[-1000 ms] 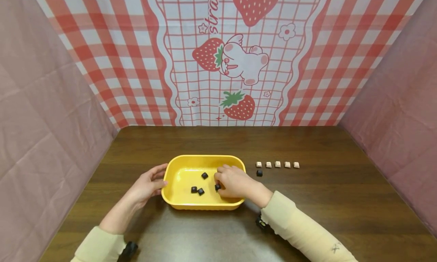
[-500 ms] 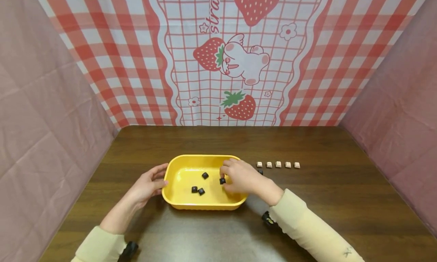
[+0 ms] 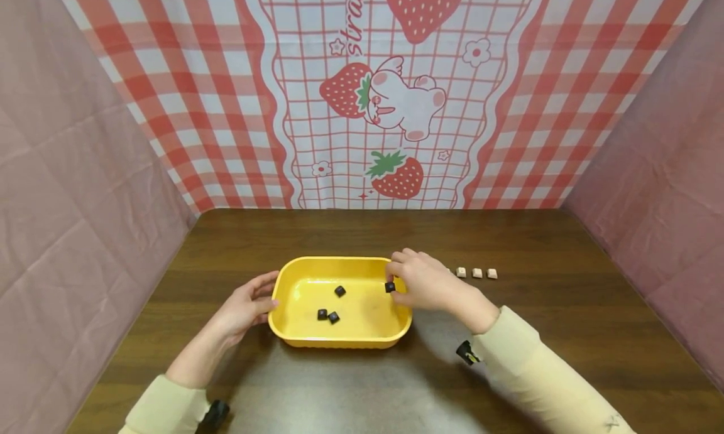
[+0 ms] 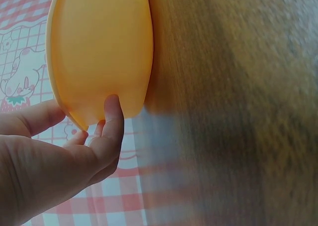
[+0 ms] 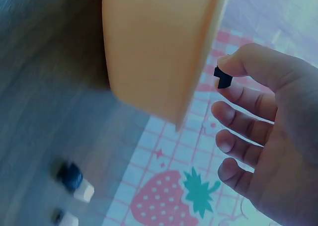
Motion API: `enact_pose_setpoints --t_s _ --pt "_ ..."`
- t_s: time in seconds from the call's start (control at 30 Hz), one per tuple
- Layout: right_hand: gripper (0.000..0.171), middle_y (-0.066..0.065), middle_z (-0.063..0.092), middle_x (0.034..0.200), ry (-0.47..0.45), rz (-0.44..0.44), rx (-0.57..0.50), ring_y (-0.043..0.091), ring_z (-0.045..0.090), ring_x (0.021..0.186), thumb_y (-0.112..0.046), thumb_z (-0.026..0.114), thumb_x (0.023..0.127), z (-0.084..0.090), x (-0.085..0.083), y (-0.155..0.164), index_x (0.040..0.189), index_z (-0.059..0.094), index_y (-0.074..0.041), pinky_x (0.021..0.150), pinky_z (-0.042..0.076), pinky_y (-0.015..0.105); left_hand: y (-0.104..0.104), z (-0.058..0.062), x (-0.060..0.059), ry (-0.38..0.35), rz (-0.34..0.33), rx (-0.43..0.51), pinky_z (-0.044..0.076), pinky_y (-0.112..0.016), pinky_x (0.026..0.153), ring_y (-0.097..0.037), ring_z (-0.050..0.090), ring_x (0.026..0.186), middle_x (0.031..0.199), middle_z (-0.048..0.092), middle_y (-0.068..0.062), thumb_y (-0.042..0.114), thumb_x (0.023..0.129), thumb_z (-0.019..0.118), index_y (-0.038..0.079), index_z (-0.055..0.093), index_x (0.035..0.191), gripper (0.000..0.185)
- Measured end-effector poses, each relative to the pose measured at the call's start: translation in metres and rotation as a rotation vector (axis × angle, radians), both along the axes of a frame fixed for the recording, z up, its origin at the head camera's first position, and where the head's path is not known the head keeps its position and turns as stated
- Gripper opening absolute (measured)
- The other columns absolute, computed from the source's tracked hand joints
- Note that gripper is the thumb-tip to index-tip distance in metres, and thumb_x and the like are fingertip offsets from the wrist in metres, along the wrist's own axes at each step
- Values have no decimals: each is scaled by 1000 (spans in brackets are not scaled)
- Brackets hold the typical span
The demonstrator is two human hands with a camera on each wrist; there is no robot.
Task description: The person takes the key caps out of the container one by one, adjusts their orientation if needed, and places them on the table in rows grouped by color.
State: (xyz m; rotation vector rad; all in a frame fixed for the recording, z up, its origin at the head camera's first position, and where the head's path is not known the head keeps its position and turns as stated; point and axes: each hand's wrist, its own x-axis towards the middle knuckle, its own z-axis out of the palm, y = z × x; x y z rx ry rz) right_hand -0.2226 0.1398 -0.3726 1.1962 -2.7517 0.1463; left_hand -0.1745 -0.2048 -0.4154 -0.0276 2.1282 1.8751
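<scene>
Left hand (image 3: 244, 308) rests with relaxed, extended fingers against the outer left wall of the yellow tray (image 3: 294, 335), steadying it without gripping; the left wrist view shows fingertips (image 4: 113, 107) touching the tray's underside edge. To its right, inside the tray, three black keycaps (image 3: 328, 315) lie loose on the floor. Further right, the right hand (image 3: 425, 283) pinches one black keycap (image 3: 389, 287) between thumb and forefinger, raised just above the tray's right rim; the right wrist view confirms the pinch (image 5: 222, 78). Beyond that hand, a row of pale keycaps (image 3: 476, 272) sits on the wooden table (image 3: 565, 333), partly hidden by the knuckles. Risk noted: the pinch is narrow on a small, smooth piece, so it could slip and drop. A careless sweep of the right hand could also scatter the nearby row.
</scene>
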Motion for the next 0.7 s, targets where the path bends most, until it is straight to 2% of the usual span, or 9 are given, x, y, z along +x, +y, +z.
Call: enact_pose_setpoints --t_s 0.33,0.7 --pt "19 -4 56 84 20 -37 -29 13 47 78 -28 76 73 8 -5 30 86 64 -20 68 44 31 1 2 1 -11 9 -4 53 -31 77 -30 53 114 143 34 -29 -3 93 49 0 25 147 59" --pt "23 -4 55 81 110 -55 -90 14 48 76 -22 79 67 2 -10 70 82 63 -15 65 43 33 -1 -1 0 -1 2 -4 53 -30 75 -27 55 110 143 33 -29 -3 93 49 1 24 147 60"
